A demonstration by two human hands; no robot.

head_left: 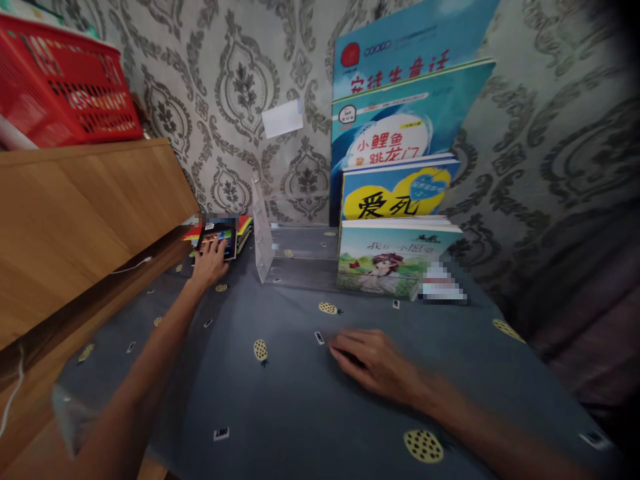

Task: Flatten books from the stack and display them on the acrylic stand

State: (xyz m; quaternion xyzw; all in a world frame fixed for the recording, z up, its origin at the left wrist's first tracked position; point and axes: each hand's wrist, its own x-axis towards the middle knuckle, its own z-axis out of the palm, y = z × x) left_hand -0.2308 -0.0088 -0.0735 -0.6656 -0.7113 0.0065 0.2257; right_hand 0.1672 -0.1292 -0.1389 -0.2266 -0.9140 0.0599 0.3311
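My left hand (210,265) reaches to the far left of the table, its fingers spread over the cover of a dark book (227,241). That book lies on top of a small pile of books (245,230) with red and yellow edges; part of it is under my fingers. My right hand (367,360) rests on the tablecloth with nothing in it, fingers loosely bent and the thumb a little apart. Beyond it stands a clear acrylic book rack (263,233). Its right side holds several upright picture books, the front one a green book (380,257) with a drawn child.
A blue-grey tablecloth (290,387) with pineapple prints covers the table. To the left are a wooden cabinet (90,220) and a red plastic basket (65,87) on top of it. Patterned wallpaper (225,87) is behind, and a dark curtain-like cloth (575,300) hangs at right.
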